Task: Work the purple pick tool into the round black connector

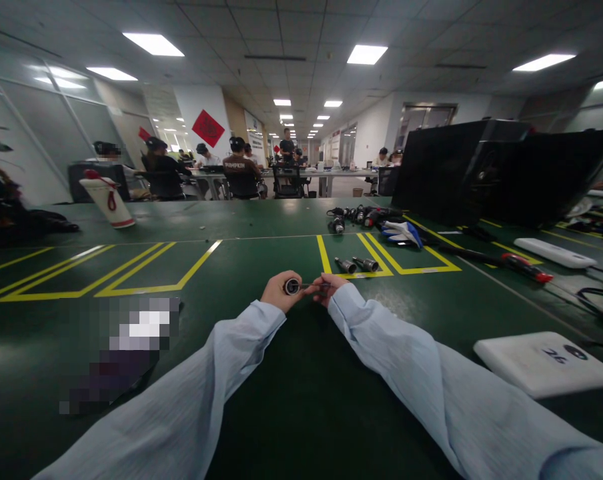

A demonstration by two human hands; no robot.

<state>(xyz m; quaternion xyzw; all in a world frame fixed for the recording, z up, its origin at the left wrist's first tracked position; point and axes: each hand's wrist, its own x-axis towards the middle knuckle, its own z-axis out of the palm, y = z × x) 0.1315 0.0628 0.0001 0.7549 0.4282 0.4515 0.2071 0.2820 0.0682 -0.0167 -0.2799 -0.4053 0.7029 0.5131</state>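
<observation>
Item 1, L hand: fingers curled round cyl. metal connector, gripping it; round open end faces cam., dark inside.
Item 2, R hand: thumb & fingertips pinched on thin dark rod, aimed twd connector; whether tip sits in the bore, can't tell.
Item 3, light-blue sleeves: on both arms, reaching fwd over green worktop; hands close tog., connector & rod betw. them.
Item 4, two loose metal connectors: lying side by side just beyond R hand, at near edge of yellow tape box.
Item 5, pile of dark connectors & cords: farther back; blue-&-wht bundle at its R end, material unclear.
Item 6, red-&-blk tool handle: R side, near slim wht case.
Item 7, wht slab: R foregr., handwritten mark, blk round spot.
Item 8, blk comp. case: back R.
Item 9, wht cup: back L, red cord, looks tilted.
Item 10, pixelated obj.: L of L sleeve, ID n/a.
Item 11, co-workers: bkgd, mostly seated at far desks.
</observation>
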